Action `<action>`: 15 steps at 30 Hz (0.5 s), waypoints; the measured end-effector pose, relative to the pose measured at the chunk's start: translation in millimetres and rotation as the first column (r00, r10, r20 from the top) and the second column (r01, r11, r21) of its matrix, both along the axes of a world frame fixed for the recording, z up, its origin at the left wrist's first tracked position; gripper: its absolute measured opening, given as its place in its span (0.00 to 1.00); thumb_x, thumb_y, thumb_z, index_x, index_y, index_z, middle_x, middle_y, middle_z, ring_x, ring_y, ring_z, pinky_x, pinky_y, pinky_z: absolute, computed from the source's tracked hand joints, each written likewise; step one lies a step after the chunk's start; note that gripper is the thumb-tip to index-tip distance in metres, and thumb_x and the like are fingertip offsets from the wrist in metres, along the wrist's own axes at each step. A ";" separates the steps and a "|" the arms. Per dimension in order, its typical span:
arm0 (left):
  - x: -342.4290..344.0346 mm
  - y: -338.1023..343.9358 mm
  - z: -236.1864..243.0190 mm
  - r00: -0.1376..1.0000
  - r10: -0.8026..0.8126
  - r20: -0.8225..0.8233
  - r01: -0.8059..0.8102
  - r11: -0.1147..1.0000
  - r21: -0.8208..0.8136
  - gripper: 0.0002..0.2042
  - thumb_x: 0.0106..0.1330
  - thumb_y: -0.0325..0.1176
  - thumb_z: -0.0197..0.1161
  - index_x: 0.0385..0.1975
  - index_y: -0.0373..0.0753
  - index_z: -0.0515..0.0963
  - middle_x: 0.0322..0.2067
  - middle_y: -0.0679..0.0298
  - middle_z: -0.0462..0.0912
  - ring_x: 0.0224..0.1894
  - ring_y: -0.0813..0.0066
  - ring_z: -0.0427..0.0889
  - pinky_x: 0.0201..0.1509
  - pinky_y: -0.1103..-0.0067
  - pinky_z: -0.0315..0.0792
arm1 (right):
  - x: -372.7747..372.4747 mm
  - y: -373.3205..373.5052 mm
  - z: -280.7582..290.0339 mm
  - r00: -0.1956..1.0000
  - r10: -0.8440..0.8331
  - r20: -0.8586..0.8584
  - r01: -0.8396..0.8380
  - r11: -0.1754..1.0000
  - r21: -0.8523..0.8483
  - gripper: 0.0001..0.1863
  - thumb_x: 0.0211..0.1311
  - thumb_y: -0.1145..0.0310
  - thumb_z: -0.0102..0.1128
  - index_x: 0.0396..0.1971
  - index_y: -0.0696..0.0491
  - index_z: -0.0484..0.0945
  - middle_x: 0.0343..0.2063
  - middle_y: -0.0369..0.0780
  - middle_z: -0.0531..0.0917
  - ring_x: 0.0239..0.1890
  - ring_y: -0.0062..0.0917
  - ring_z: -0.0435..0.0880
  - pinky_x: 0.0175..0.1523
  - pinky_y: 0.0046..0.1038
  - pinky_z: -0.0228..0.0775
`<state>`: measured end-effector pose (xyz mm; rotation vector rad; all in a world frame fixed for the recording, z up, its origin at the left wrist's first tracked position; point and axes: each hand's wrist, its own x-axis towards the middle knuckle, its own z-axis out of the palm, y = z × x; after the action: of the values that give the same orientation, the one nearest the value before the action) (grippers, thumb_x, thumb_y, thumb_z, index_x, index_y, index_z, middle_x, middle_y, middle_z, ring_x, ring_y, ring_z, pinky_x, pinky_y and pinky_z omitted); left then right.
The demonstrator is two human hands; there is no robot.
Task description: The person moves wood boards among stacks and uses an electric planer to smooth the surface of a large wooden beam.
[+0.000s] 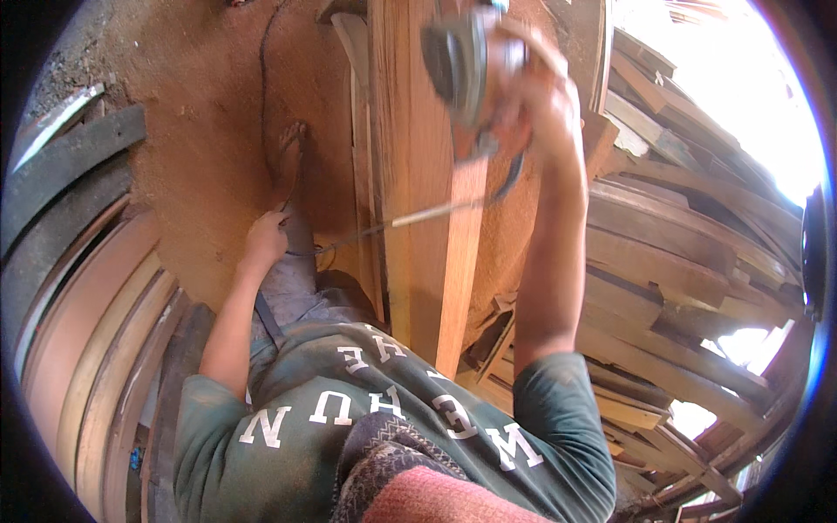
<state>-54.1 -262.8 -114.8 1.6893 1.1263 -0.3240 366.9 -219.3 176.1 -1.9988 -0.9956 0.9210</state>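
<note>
My right hand point(534, 100) is raised and shut on a grey handheld power tool point(455, 63), held over the upper part of a long, light wooden plank point(423, 174) that runs up the middle. The tool's cord point(432, 212) crosses the plank and goes left to my left hand point(266, 235). That hand is lowered beside my leg and pinches the cord. From there the dark cord climbs over the sawdust floor point(200, 105) past my bare foot point(288, 152). My green shirt fills the lower middle.
A jumbled pile of wooden planks and offcuts point(671, 253) stands at the right. Curved boards and dark strips point(96, 314) lie stacked at the left. Thin slats point(362, 131) rest against the plank's left edge. Bright daylight washes out the upper right.
</note>
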 end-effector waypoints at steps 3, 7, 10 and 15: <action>-27.8 -36.8 -7.1 0.999 -0.034 0.032 0.033 0.999 0.010 0.23 0.61 0.21 0.53 0.56 0.37 0.85 0.56 0.48 0.85 0.60 0.47 0.82 0.66 0.61 0.74 | -57.2 -120.9 1.3 0.979 0.114 0.168 -0.125 0.991 0.056 0.36 0.50 0.73 0.63 0.65 0.58 0.79 0.66 0.42 0.80 0.71 0.29 0.73 0.79 0.36 0.56; -37.4 -68.1 5.8 0.994 -0.053 0.091 0.054 0.999 -0.003 0.23 0.61 0.20 0.53 0.56 0.37 0.84 0.54 0.48 0.85 0.59 0.46 0.81 0.65 0.60 0.74 | -142.8 -293.5 26.7 0.969 -0.246 -0.035 0.222 0.919 -0.327 0.38 0.48 0.76 0.64 0.67 0.59 0.77 0.59 0.40 0.80 0.61 0.25 0.75 0.66 0.30 0.64; -29.5 -84.4 23.8 0.980 -0.104 0.170 0.102 0.995 0.022 0.23 0.62 0.20 0.54 0.57 0.37 0.83 0.53 0.47 0.84 0.59 0.45 0.81 0.65 0.59 0.74 | -193.9 -386.8 38.8 0.881 -0.472 0.025 0.418 0.753 -0.508 0.39 0.49 0.80 0.65 0.68 0.60 0.76 0.40 0.34 0.86 0.41 0.20 0.83 0.49 0.23 0.74; 4.8 -94.1 49.8 0.919 -0.057 0.390 0.049 0.998 0.029 0.21 0.64 0.22 0.56 0.57 0.34 0.82 0.51 0.48 0.83 0.55 0.45 0.81 0.60 0.59 0.76 | -207.4 -406.3 35.2 0.854 -0.520 0.003 0.466 0.763 -0.449 0.39 0.51 0.83 0.63 0.69 0.58 0.74 0.31 0.29 0.79 0.27 0.13 0.73 0.32 0.18 0.66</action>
<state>-49.3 -356.9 -65.0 1.7079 0.7886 -0.0039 159.6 -625.6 211.3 -2.3707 -0.1515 1.0016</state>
